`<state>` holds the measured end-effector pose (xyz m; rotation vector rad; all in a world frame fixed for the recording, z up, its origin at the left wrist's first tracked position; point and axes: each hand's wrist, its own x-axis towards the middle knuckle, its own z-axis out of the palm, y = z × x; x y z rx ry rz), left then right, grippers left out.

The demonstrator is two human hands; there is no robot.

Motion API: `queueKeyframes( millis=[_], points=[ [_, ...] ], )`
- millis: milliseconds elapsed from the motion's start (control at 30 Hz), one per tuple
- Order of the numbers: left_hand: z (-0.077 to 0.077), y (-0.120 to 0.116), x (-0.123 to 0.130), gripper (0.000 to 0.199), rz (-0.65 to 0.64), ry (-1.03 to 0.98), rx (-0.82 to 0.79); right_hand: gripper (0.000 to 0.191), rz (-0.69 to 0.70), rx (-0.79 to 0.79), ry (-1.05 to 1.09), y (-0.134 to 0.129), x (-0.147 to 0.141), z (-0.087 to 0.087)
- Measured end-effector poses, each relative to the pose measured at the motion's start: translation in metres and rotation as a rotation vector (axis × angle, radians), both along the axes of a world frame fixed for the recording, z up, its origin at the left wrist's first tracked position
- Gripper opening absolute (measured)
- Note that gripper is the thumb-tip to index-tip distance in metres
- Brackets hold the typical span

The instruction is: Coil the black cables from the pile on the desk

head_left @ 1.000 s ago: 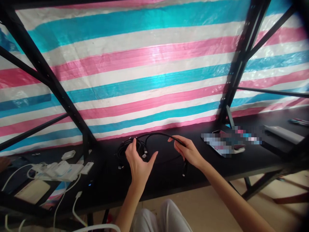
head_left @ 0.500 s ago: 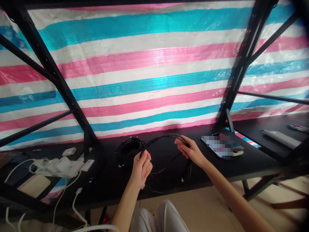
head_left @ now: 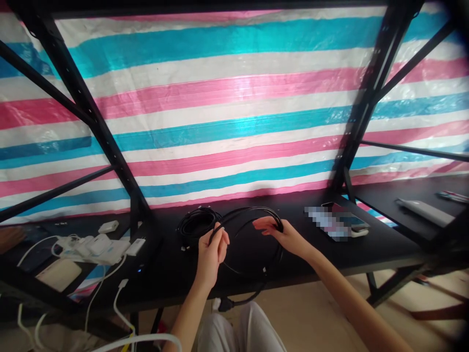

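Seen from my remote station: the legible matter is slight. A small blue-lit mark (head_left: 139, 270) glows near the left end of the black table (head_left: 308, 261), too small for me to read. Toward the table's right end, a pixelated patch hides part of the group around a dark flat device (head_left: 351, 220), so I cannot make out any lettering there.

The black cable (head_left: 273, 214) forms a loose loop between the two hands, arching over toward the table's back edge and dropping below the right hand. Its plug (head_left: 226, 304), beside a pale tip, hangs past the near edge, in front of the person's knees (head_left: 240, 335). At the left hand (head_left: 216, 239), I note narrow fingers closed on the cable, which runs between thumb and fingertips. At the right hand (head_left: 274, 230), the fingers extend leftward, slightly bent and apart from the left hand; the cable crosses at their base, and I cannot tell how firmly it is gripped.

Both forearms reach in over the near edge: the left rises steeply, the right slants in from the lower right corner. A coil of black cable (head_left: 184, 233) lies near the back edge, just left of the left hand. A white power strip (head_left: 115, 251) with adapters occupies the left end.
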<state>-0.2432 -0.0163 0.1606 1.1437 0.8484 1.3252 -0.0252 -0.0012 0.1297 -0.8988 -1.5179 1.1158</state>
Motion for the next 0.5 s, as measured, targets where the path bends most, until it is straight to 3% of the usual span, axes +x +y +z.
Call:
queueKeyframes(
  millis=[133,233,367,433,500],
  points=[
    [0.002,0.004,-0.005,0.049,0.026,0.138,-0.141,0.047,0.128,0.04,0.004,-0.007,-0.004,0.012],
    [-0.001,0.006,-0.013,0.058,-0.051,0.233,-0.2,0.054,0.232,0.023,-0.003,-0.016,-0.005,0.023],
    [0.002,0.003,-0.024,0.072,-0.246,0.175,0.019,0.058,0.331,-0.06,-0.055,-0.028,-0.004,0.039],
    [0.008,-0.002,-0.028,0.068,-0.224,0.186,0.165,0.056,0.29,-0.068,-0.047,-0.031,-0.004,0.045],
    [0.017,-0.007,-0.029,0.058,-0.113,0.23,0.237,0.055,0.198,-0.061,-0.037,-0.03,-0.004,0.048]
  ],
)
